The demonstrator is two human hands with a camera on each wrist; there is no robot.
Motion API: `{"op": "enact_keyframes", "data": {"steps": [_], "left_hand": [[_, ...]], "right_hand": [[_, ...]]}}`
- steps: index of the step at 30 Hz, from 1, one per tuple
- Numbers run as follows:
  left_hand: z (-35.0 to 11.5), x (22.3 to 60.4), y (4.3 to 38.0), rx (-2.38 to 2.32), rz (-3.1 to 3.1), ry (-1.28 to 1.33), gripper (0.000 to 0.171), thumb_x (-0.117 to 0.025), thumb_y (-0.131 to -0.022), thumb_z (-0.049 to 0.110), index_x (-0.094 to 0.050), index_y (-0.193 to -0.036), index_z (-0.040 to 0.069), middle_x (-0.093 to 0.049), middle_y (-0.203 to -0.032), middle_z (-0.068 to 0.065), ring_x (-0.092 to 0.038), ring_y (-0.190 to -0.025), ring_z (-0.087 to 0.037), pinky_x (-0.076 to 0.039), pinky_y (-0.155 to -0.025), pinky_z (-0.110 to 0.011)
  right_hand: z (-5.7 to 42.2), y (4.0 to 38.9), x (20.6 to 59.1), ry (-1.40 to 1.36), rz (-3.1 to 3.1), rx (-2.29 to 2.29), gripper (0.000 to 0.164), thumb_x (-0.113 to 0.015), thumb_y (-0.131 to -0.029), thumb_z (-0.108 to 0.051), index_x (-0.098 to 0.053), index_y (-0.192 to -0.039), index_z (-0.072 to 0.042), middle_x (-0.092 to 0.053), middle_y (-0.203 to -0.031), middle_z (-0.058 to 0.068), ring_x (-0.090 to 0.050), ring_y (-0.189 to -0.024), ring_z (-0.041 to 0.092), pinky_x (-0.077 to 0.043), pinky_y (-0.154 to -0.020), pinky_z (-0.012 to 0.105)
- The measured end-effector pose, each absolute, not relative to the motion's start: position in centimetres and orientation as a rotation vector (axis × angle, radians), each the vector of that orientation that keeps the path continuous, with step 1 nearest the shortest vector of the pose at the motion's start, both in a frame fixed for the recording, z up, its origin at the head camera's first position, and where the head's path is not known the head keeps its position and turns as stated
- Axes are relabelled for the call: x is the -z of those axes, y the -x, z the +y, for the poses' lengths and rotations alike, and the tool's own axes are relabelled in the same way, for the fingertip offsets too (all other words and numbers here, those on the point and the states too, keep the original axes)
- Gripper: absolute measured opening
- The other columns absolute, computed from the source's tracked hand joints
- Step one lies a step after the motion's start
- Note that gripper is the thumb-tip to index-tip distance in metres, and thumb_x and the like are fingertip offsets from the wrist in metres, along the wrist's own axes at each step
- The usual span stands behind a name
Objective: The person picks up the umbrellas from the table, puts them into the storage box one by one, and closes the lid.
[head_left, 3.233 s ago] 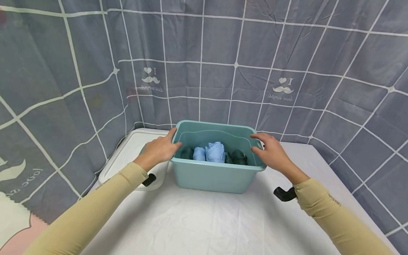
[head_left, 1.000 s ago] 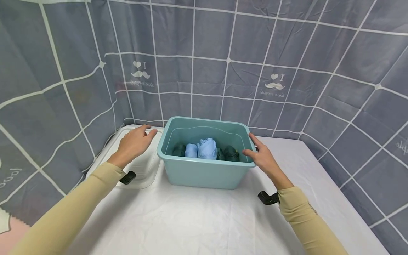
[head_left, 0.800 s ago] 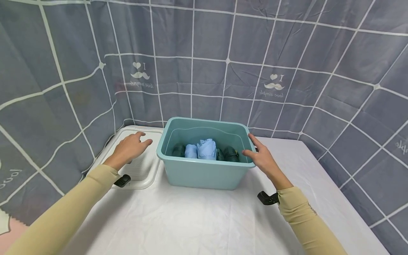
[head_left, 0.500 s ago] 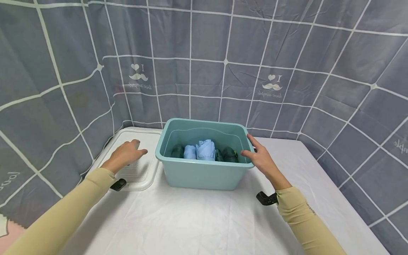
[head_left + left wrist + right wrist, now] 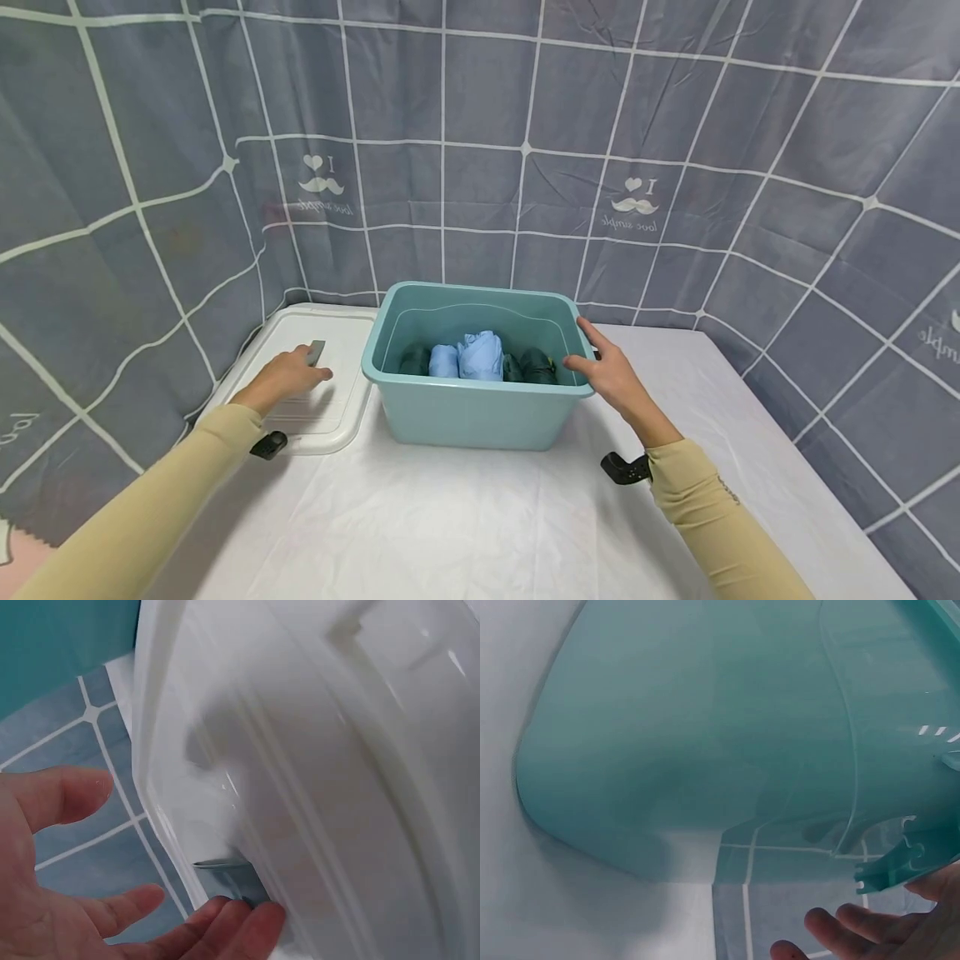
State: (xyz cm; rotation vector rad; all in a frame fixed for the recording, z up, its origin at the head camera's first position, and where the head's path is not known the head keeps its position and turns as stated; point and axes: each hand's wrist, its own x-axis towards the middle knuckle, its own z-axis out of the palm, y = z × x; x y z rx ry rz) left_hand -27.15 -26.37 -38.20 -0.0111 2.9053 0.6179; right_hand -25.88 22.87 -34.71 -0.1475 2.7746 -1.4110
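A teal storage bin [image 5: 472, 412] stands on the table, with light blue rolled cloth [image 5: 480, 357] and dark green rolled bundles [image 5: 537, 367] inside. To its left lies a white lid [image 5: 341, 396], a small grey clip [image 5: 317, 353] by its middle. My left hand [image 5: 283, 379] reaches over the lid, and the left wrist view shows fingertips [image 5: 262, 922] at the clip [image 5: 232, 879], thumb well apart. At the bin's right end is my right hand [image 5: 611, 379], thumb over the rim. In the right wrist view its fingers [image 5: 862, 926] extend loosely beneath the rim's handle bracket [image 5: 911, 859].
A white cloth covers the table [image 5: 450, 517]. Grey grid-patterned curtains [image 5: 480, 192] hang close behind and along both sides. Black wrist-worn cameras [image 5: 624, 469] stick out below the wrists.
My left hand has left the bin's left rim, moving left and down to the clip on the lid. The right hand stays at the right rim; the bin has barely shifted in view.
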Motion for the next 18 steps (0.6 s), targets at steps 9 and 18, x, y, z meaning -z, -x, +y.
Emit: {"op": "enact_keyframes", "data": {"steps": [9,18], "left_hand": [[-26.6,38.5,27.5,-0.662,2.881,0.008,0.085,-0.053,-0.096,0.034,-0.016,-0.150,-0.020,-0.031,-0.145,-0.048,-0.038,-0.132,-0.061,-0.037,-0.106,-0.064],[-27.4,39.3,28.4,-0.754,2.859,0.055,0.082,-0.052,-0.097,0.035,-0.017,-0.153,-0.015,-0.033,-0.147,-0.044,-0.039,-0.132,-0.058,-0.037,-0.106,-0.064]], "right_hand": [[22.9,25.9,34.6,0.163,2.772,1.409,0.082,-0.062,-0.096,-0.029,-0.015,-0.163,-0.029,-0.024,-0.165,0.019,-0.036,-0.144,0.043,-0.037,-0.110,0.061],[22.8,25.9,34.6,0.161,2.766,1.416,0.082,-0.062,-0.096,-0.028,-0.014,-0.163,-0.028,-0.026,-0.163,0.021,-0.038,-0.143,0.043,-0.038,-0.109,0.061]]}}
